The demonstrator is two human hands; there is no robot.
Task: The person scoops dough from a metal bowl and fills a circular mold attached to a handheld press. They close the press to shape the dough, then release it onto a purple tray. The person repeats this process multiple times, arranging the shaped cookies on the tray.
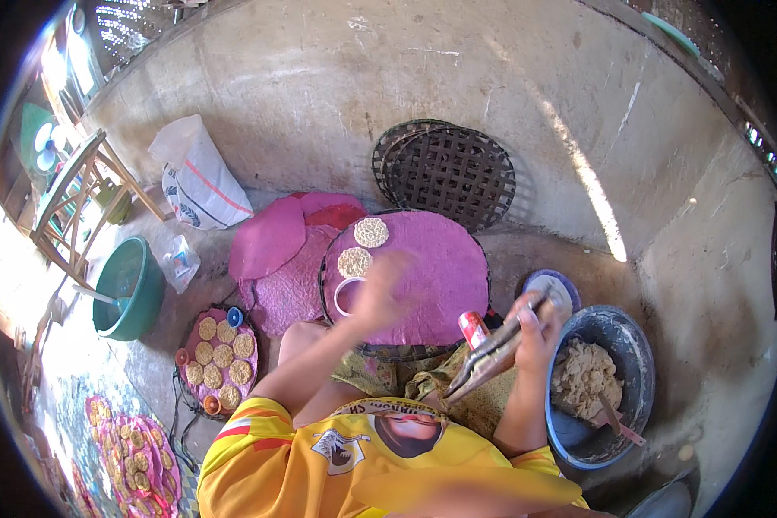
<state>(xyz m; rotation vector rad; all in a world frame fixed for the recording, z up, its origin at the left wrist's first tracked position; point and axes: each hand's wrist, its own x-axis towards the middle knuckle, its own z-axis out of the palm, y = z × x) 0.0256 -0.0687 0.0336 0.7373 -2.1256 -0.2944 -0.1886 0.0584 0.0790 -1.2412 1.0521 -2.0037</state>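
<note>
A bright pink sheet (432, 276) covers a round woven tray in front of my lap. Two round pale grainy cakes, one cake (370, 232) above the other cake (355, 262), lie on its left part. Just below them is a white ring (347, 297). Over the sheet, beside this ring, is my left hand (385, 298); motion smears its fingers, so its grip is unclear. To the right of the tray, my right hand (533, 335) is closed round a long, flat, dark-and-tan paddle-like piece (490, 356), held tilted. A red can (472, 329) is near that piece.
A blue basin (639, 363) of pale dough stands at right, a green basin (151, 298) at left. More cakes lie on a smaller tray (222, 356) and pink sheets (134, 457). Dark woven trays (449, 173) lean on the wall, near a white sack (200, 177).
</note>
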